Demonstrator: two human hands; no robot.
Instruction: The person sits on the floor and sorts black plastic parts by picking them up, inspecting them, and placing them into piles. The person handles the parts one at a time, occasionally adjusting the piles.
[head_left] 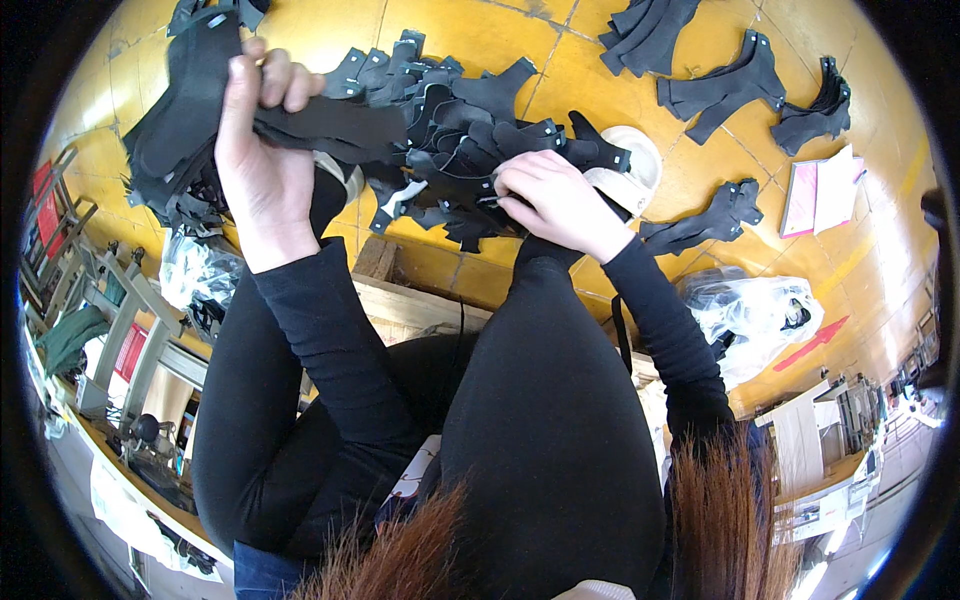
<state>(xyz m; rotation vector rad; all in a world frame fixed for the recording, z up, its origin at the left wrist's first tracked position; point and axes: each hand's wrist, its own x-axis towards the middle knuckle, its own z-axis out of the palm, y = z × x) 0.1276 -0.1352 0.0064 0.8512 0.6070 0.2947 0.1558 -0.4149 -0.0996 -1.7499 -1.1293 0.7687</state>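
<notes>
Currently, left hand (265,165), 10 o'clock, curls tight around black cut pieces (340,128); right hand (555,195), 1 o'clock, bends over dark pile (450,125) at 12, catch unclear. Advisable: firm left hold, edges squared, light right touch.

The left hand (265,180) holds flat black cloth pieces (200,85) left of the messy black cloth pile (480,135); the right hand (560,203) touches the pile's near side.

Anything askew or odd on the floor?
Mostly the middle heap of black pieces: jumbled at many angles, while the black bundles toward the right lie neatly fanned. No visible damage, though much is overlapped.
</notes>
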